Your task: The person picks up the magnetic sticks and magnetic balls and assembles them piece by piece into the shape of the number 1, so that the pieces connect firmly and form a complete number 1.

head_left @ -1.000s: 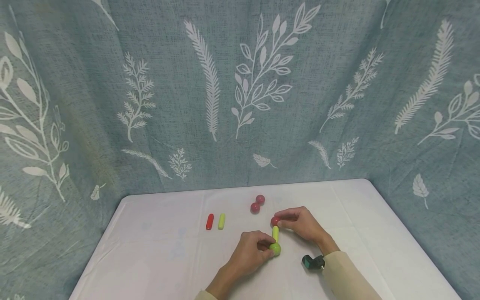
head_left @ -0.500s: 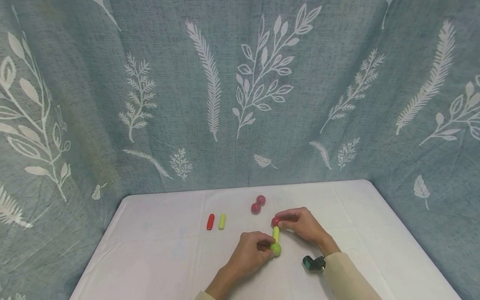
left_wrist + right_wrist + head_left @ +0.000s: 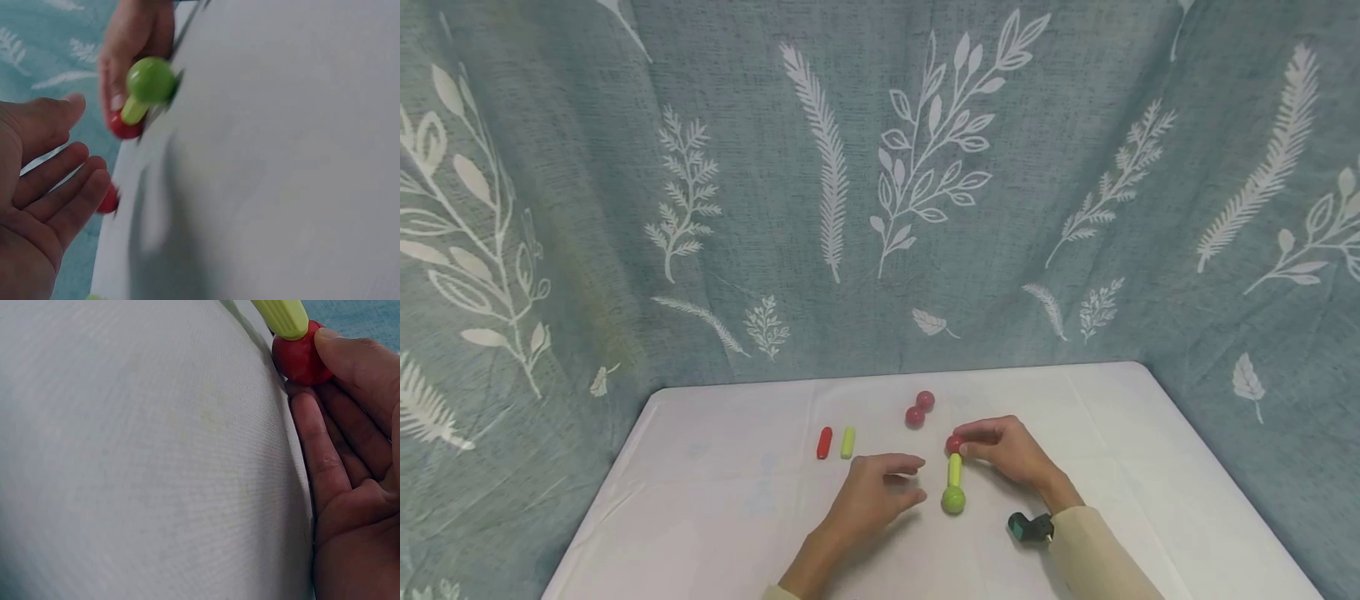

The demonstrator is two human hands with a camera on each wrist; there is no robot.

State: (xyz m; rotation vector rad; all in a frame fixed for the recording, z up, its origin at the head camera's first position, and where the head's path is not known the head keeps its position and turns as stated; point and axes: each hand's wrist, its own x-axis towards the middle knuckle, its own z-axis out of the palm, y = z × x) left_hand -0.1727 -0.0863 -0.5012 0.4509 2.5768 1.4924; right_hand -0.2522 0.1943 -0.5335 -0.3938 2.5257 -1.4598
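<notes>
Table before leaf-printed blue-grey curtain

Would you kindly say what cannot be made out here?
Head: part of the held red ball, covered by the right hand.
Left wrist: part of another red ball, hidden by the left hand.
Left wrist: a green thing, mostly cut by the bottom edge.
Right wrist: one end of the yellow-green stick, cut by the top edge.

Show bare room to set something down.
Free: the white tablecloth left of the short red stick, and right of the right hand. Crowded: between it and the left hand, around the glossy green ball and adjoining yellow-green stick.
</notes>
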